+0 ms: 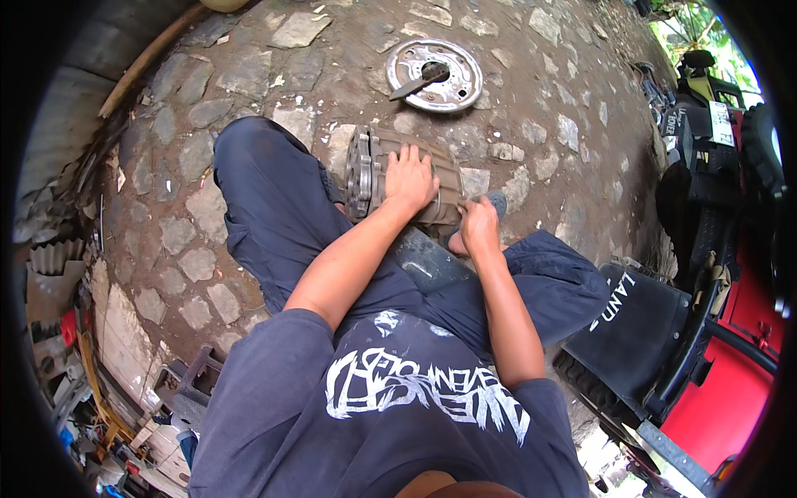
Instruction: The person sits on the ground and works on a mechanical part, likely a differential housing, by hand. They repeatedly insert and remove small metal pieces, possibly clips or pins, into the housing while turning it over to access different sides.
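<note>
Between my legs a grey-brown metal gearbox casing (444,178) lies on its side, with a toothed or bolted flange at its left end. My left hand (413,176) rests on top of the casing, its fingers spread over the ribbed surface. At the casing's right end my right hand (479,224) is closed, fingertips touching or close to the rim. Whatever it may pinch there is too small to make out. Just beyond the casing a round silver metal plate (459,81) lies on the ground, with a flat dark bar (413,85) across its central hole.
Uneven stones set in dirt form the ground (199,264). On the right stands a red vehicle (722,365) with a black mud flap (631,319). Scrap and tools (108,407) pile up at the lower left. A wooden pole (154,58) leans along the far-left wall.
</note>
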